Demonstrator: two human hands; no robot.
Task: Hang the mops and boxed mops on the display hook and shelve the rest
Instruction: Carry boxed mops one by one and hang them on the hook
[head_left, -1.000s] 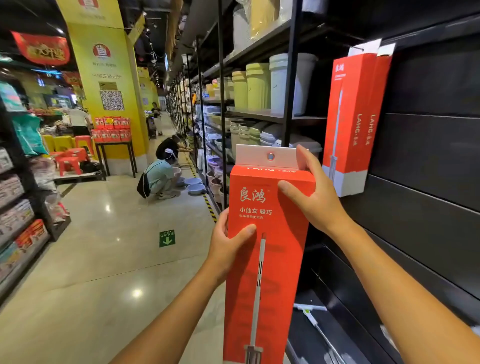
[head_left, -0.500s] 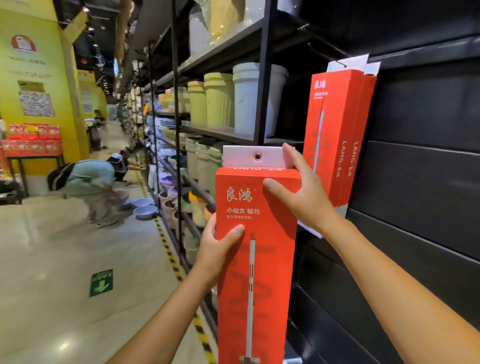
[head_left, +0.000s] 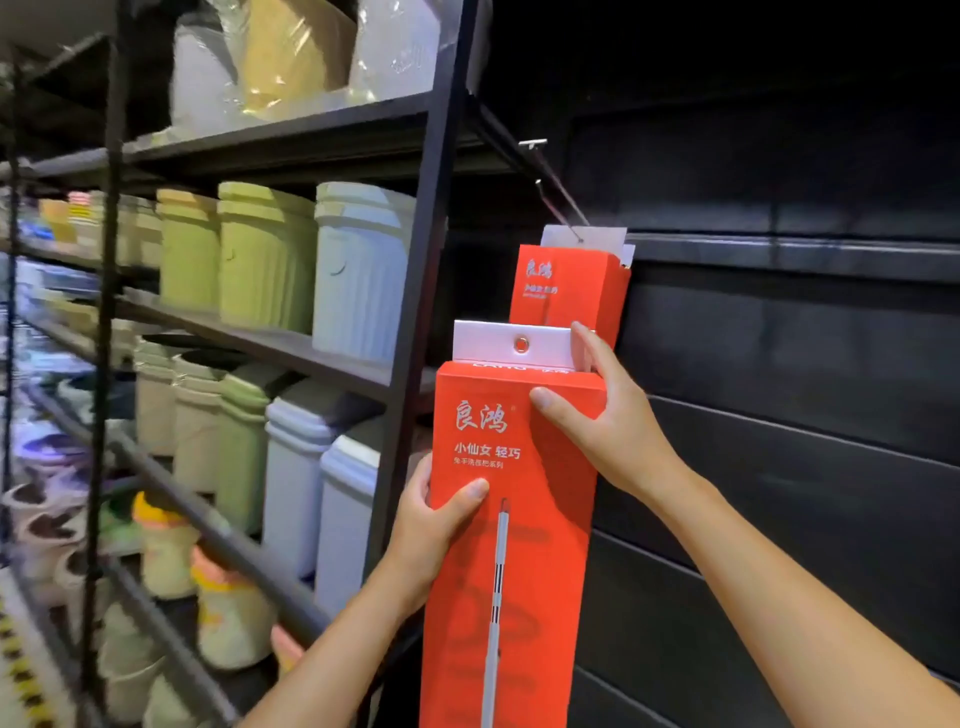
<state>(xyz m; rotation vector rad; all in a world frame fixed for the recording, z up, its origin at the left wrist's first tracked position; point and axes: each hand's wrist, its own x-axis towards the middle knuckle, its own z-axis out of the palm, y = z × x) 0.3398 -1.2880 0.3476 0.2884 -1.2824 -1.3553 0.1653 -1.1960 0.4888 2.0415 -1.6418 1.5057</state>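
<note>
Holding the boxed mop (head_left: 506, 519) upright in both hands, only the head view to go on. My left hand (head_left: 434, 525) is wrapped round the left edge partway down, thumb across the front. My right hand (head_left: 605, 415) is curled over the top right corner, thumb on the front, fingers behind the white hang tab (head_left: 511, 344). Box sits low and in front of the hung boxes (head_left: 569, 288), which are already on the display hook (head_left: 553, 192) against the dark wall panel (head_left: 779, 415). The hook tip pokes out up and left of them, well above my tab's eyelet (head_left: 520, 344). Next, as I read it: raise the box, line the eyelet up with the hook tip, then push back along the wire. Keep the right hand off the eyelet so I can see it. Left hand carries the weight and stops the long box swinging. Risk is the tab bending or knocking the hung boxes. Bins (head_left: 358, 270) on the shelf to the left are clear of the path.
</note>
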